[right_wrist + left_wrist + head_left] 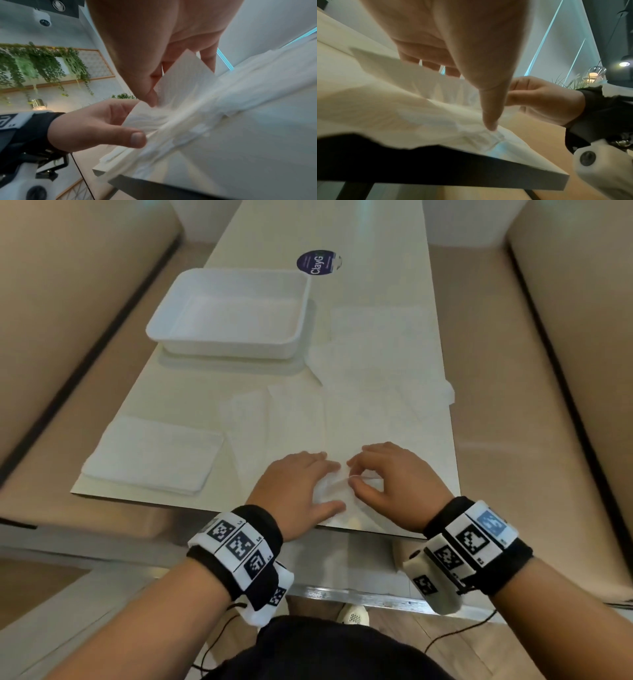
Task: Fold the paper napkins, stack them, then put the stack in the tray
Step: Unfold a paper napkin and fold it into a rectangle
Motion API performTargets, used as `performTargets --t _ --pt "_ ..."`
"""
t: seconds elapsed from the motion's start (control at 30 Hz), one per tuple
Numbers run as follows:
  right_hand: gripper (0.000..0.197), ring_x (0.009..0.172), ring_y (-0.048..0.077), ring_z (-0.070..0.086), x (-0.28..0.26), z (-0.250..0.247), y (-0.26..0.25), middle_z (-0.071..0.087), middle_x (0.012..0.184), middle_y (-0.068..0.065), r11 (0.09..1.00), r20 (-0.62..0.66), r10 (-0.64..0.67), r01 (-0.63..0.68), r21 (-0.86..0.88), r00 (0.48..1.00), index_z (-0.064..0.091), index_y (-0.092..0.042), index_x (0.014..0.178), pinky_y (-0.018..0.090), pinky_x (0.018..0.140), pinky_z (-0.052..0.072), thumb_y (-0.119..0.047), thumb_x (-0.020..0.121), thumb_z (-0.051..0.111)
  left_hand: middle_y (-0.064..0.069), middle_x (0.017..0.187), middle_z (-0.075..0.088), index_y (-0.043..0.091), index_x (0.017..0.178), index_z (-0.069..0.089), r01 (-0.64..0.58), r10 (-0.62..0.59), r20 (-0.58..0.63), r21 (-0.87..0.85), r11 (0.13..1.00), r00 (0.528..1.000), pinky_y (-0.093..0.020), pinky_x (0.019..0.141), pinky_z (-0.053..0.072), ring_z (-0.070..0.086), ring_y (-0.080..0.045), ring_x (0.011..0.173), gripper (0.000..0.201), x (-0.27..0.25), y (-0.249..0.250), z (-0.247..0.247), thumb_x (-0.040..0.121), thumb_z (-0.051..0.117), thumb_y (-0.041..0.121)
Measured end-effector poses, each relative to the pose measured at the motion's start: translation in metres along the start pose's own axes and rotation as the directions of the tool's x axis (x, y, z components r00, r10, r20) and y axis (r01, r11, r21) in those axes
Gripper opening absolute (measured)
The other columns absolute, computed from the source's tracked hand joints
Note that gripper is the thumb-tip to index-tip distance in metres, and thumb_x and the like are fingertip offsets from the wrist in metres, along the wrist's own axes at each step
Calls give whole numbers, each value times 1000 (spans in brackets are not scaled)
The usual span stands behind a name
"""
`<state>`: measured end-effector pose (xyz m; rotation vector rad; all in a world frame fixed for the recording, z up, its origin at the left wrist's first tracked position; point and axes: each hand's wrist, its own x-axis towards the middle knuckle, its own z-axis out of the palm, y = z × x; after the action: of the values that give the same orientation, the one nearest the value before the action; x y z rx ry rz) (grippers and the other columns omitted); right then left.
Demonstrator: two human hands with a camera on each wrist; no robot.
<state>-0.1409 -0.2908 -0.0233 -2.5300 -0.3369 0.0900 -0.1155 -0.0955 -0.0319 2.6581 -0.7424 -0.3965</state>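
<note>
A white paper napkin [334, 486] lies at the table's front edge, bunched between my two hands. My left hand [308, 481] rests on it with fingers straight and its thumb [489, 108] pressing the crumpled paper. My right hand [354, 475] pinches a corner flap of that napkin [180, 88] between thumb and forefinger and lifts it. A stack of folded napkins [150, 453] sits at the front left. The white tray [226, 345] stands behind the stack, with nothing inside.
Several unfolded napkins [376, 364] overlap across the middle and right of the table. A round purple sticker [317, 261] lies beyond the tray. Padded benches [68, 302] flank the narrow table on both sides. The table's front edge [191, 506] is just under my wrists.
</note>
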Motion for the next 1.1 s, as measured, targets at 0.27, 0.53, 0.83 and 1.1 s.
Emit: performTargets --t 0.27,0.53,0.83,1.1 --pt "38 91 6 56 6 -11 -6 65 98 -16 998 93 -52 49 38 994 60 -32 103 32 92 39 -43 68 68 8 98 71 26 110 68 -143 106 -179 -206 968 978 -27 76 43 62 -14 89 28 -8 -16 -27 89 51 30" --pt "36 96 6 59 19 -28 4 65 103 -14 928 43 264 -266 262 964 67 -20 108 25 87 43 -33 76 77 8 85 69 18 89 67 -72 -190 -287 -704 707 939 -14 70 47 63 -5 79 9 -21 -48 -65 94 61 22" --pt "55 93 23 69 47 -24 -13 74 93 12 559 26 364 -241 793 931 47 -15 124 36 95 48 -18 78 76 0 99 75 20 101 70 30 -501 -81 -977 211 862 -35 80 56 71 -18 91 15 -14 -74 -70 96 56 23" --pt "61 84 20 70 51 -10 -23 72 82 15 632 -110 411 -195 750 905 34 -21 135 27 82 53 -12 85 68 -3 102 74 15 121 60 55 -465 -85 -959 279 881 -42 88 54 69 -27 100 26 -9 -85 -69 97 56 21"
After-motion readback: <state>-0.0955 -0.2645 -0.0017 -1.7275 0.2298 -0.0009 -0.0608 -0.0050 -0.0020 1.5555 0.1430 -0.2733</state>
